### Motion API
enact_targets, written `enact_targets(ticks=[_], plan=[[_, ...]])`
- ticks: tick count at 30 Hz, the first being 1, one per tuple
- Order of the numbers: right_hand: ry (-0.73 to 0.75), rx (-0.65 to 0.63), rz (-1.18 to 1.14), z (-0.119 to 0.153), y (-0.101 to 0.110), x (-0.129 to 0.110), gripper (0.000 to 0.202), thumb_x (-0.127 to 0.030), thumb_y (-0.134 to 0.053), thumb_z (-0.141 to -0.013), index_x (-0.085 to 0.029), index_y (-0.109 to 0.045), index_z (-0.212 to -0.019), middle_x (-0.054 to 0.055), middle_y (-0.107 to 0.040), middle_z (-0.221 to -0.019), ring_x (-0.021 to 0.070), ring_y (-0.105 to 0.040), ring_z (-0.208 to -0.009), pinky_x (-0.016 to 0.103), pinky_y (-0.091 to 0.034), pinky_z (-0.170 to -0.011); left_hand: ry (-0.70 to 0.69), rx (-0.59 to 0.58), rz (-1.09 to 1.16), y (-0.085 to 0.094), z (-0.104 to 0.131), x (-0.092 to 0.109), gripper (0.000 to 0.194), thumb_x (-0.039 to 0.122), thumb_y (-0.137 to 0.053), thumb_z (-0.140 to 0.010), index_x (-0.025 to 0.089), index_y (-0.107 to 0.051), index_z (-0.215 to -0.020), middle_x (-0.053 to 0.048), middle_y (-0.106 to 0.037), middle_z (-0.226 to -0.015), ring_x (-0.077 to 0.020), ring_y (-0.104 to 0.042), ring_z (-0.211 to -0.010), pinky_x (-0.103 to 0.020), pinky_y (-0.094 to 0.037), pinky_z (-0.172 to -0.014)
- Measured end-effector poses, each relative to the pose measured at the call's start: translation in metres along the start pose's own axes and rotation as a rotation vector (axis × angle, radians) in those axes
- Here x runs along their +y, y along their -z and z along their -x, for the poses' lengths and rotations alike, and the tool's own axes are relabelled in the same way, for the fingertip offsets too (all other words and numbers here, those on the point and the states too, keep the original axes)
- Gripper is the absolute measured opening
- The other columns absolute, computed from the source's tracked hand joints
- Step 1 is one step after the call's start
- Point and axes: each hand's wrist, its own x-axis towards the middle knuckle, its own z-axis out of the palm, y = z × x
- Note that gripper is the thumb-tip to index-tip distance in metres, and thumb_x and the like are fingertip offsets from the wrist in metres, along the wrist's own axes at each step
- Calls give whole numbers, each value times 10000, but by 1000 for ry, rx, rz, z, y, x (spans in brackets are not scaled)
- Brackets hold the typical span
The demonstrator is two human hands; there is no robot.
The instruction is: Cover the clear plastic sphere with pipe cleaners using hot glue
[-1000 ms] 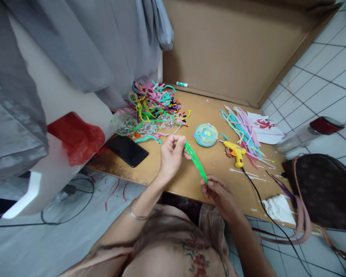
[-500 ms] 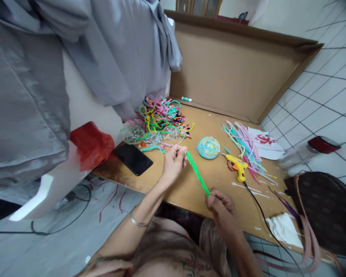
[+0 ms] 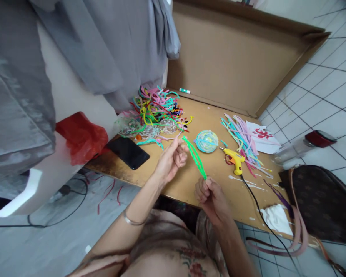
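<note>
A doubled length of bright green pipe cleaner stands up at a slant over the table, its two strands bowed slightly apart. My right hand pinches its lower end between thumb and fingers. Just left of the upper end is my left hand, holding nothing, with its index finger and thumb raised and the other fingers loosely curled. Beyond the hands lies a round coil of pale blue and yellow pipe cleaner. A yellow glue gun rests to its right.
A heap of mixed pipe cleaners is at the back left, above a black phone. More pastel pipe cleaners lie right, by printed paper. A clear bottle, brown bag and white tissue line the right side.
My left hand has let go of the green pipe cleaner's upper end, and its strands have spread apart. My right hand has shifted slightly up and left with it.
</note>
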Motion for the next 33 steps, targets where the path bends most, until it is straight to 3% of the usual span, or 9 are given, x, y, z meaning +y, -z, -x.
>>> enact_targets(ticks=[2,4,7,9,15,25,33], plan=[[9,10,-5,-5,1,1,420,-379,-730,-738,-198,-397,-557,-84,-301,-525,57,-223,-457,222,-197,-442,0,-30,-70,3,8,-16,492,580,-779,-679,157,-674,-907,5,-639,-729,-44,-492,-483,-152,-317,-391],[6,40,4,-9,3,4,427,-402,-730,-730,-200,-397,-555,-89,-297,-514,57,-224,-454,220,-207,-443,43,-99,-230,5,17,-35,490,561,-841,-592,134,-699,-786,8,-611,-627,-49,-484,-479,-158,-328,-416],[-6,97,73,-11,7,7,439,-438,-715,-722,-209,-384,-548,-95,-277,-495,59,-213,-449,223,-204,-438,66,-106,-395,4,26,-56,473,588,-822,-593,134,-706,-659,-22,-627,-578,-103,-544,-528,-217,-420,-521],[-7,106,125,-10,8,7,440,-429,-707,-718,-213,-367,-540,-97,-263,-492,59,-202,-448,224,-193,-435,47,-115,-444,3,27,-60,478,605,-797,-616,140,-691,-581,-36,-624,-556,-121,-534,-531,-247,-419,-543],[-17,84,129,1,5,1,457,-392,-736,-700,-209,-351,-536,-101,-253,-499,51,-163,-448,228,-149,-435,0,-65,-430,3,18,-36,490,617,-793,-586,132,-736,-620,51,-388,-424,-54,-296,-438,-222,-197,-460],[-39,49,79,18,5,-4,511,-395,-776,-696,-199,-337,-523,-95,-247,-497,52,-177,-453,235,-158,-450,-46,-19,-289,3,11,-21,436,503,-860,-535,98,-733,-636,52,-403,-460,-28,-286,-434,-218,-166,-445],[-24,-11,1,30,16,-6,460,-362,-731,-772,-192,-378,-530,-89,-229,-515,62,-160,-462,229,-169,-444,-80,14,-264,5,2,-13,434,484,-876,-515,95,-720,-627,34,-457,-487,-21,-309,-435,-212,-165,-438]])
